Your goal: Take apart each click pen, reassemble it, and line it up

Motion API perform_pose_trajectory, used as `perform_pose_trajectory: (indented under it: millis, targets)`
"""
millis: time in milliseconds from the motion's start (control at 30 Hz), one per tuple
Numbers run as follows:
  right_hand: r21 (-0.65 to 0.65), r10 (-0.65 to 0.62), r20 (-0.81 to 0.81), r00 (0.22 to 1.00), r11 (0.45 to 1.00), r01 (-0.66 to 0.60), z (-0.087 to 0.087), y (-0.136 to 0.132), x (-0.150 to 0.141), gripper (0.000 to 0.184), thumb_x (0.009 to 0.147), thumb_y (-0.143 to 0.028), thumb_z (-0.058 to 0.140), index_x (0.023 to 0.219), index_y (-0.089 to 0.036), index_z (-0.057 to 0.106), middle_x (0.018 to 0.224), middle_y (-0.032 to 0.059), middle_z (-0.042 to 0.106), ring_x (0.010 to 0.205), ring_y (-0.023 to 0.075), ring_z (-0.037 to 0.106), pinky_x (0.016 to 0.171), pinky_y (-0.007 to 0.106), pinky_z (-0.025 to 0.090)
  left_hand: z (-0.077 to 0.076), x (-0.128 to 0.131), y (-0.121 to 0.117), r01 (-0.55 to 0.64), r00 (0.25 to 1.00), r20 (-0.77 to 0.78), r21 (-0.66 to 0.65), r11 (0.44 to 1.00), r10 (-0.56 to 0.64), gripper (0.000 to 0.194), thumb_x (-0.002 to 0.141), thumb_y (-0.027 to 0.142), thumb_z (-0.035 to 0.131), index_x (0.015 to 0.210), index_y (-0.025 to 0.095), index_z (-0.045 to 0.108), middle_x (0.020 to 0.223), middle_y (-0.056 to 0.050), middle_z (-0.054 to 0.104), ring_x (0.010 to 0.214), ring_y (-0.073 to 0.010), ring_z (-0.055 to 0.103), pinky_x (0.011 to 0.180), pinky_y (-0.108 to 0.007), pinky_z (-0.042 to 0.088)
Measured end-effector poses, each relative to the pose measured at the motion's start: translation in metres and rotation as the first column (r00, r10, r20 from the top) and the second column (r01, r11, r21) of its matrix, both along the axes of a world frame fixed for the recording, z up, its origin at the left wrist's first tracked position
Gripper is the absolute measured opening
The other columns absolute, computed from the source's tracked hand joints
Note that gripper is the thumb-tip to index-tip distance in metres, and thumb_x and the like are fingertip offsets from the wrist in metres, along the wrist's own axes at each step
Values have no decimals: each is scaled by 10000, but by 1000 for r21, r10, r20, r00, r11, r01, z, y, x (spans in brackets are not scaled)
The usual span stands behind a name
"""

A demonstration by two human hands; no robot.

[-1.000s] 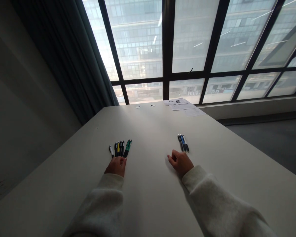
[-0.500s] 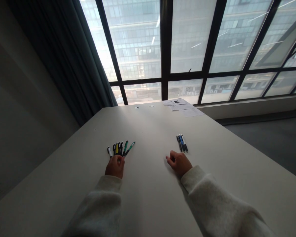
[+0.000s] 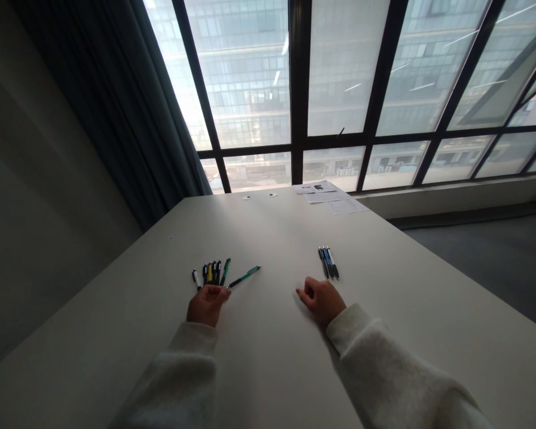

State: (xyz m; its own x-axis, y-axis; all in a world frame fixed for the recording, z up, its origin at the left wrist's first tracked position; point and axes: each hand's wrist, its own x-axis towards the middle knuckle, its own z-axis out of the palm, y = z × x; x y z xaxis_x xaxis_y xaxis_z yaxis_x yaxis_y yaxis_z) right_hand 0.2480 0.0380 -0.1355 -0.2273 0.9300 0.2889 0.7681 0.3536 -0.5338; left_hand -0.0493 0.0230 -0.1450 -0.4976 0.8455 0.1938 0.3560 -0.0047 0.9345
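Green pen (image 3: 243, 277) lies near left hand (image 3: 208, 305), well inside table edge (image 3: 116, 258).

And here's the long white table (image 3: 268, 238) stretching to the glass, loose sheets of paper (image 3: 328, 196) at its far edge, two small round discs (image 3: 246, 197) not far from them! A dark curtain (image 3: 116, 101) hangs at left, black-framed windows (image 3: 300, 77) look onto a glass-fronted building (image 3: 245, 77), gray floor (image 3: 482, 268) at right!
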Motion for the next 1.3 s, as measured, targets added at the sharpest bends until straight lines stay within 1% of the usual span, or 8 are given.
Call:
perform_pose_trajectory:
  millis: [100, 167, 300, 400, 533, 700, 967, 1300]
  targets:
    - [-94, 48, -245, 968, 993, -73, 8, -4, -9, 299, 838, -447, 606, 956, -172, 611, 680, 5, 648, 553, 138, 588, 561, 250, 435, 8, 10, -1, 33, 993, 112, 47, 998, -39, 293, 685, 448, 672, 736, 174, 581, 696, -63, 710, 707, -228, 711, 709, -372, 578]
    - [-143, 90, -481, 872, 973, -180, 18, -6, -14, 427, 836, -468, 605, 1144, -178, 547, 819, 26, 665, 558, 132, 608, 514, 251, 474, 19, 18, -2, 64, 976, 204, 90, 994, -81, 324, 648, 456, 720, 707, 168, 583, 682, -52, 694, 686, -226, 706, 708, -384, 579]
    - [-69, 136, -773, 620, 953, -294, 57, -11, -17, 326, 829, -439, 628, 1006, -166, 609, 746, 20, 645, 611, 152, 625, 512, 270, 528, 60, 37, -12, 194, 861, 427, 227, 955, -276, 371, 525, 382, 838, 674, 147, 593, 711, -24, 677, 647, -181, 676, 697, -357, 572]
    - [-24, 105, -793, 599, 979, -204, 96, -17, -10, 266, 785, -411, 691, 858, -157, 653, 683, 23, 650, 598, 157, 621, 533, 282, 531, 99, 54, -22, 234, 818, 435, 344, 909, -376, 331, 571, 328, 831, 694, 149, 582, 763, -9, 669, 642, -140, 654, 693, -317, 559]
    - [38, 97, -790, 605, 993, -110, 140, -29, 3, 254, 751, -376, 743, 886, -173, 669, 680, 12, 644, 611, 156, 620, 569, 289, 547, 144, 77, -33, 232, 825, 374, 459, 857, -424, 250, 654, 284, 788, 714, 148, 588, 823, -5, 652, 665, -119, 644, 700, -289, 559]
    - [107, 153, -841, 519, 987, -119, 169, -46, 19, 268, 766, -339, 750, 974, -183, 684, 802, 45, 703, 726, 190, 677, 679, 344, 591, 180, 89, -48, 246, 836, 311, 524, 816, -452, 189, 700, 240, 762, 765, 153, 607, 867, -9, 659, 709, -138, 663, 699, -292, 582]
    - [204, 254, -896, 365, 964, -172, 180, -71, 26, 141, 799, -206, 735, 933, -224, 695, 773, 10, 695, 681, 140, 656, 608, 252, 567, 205, 88, -75, 219, 811, 317, 613, 759, -491, 179, 658, 150, 791, 766, 186, 653, 799, 14, 689, 656, -116, 669, 625, -211, 588]
    - [332, 344, -876, 337, 938, -96, 179, -88, 26, 203, 831, -145, 694, 1014, -233, 682, 829, 23, 660, 683, 143, 635, 576, 265, 545, 200, 90, -86, 209, 895, 209, 585, 784, -395, 131, 750, 222, 760, 865, 209, 699, 878, -2, 715, 681, -113, 678, 652, -199, 598]
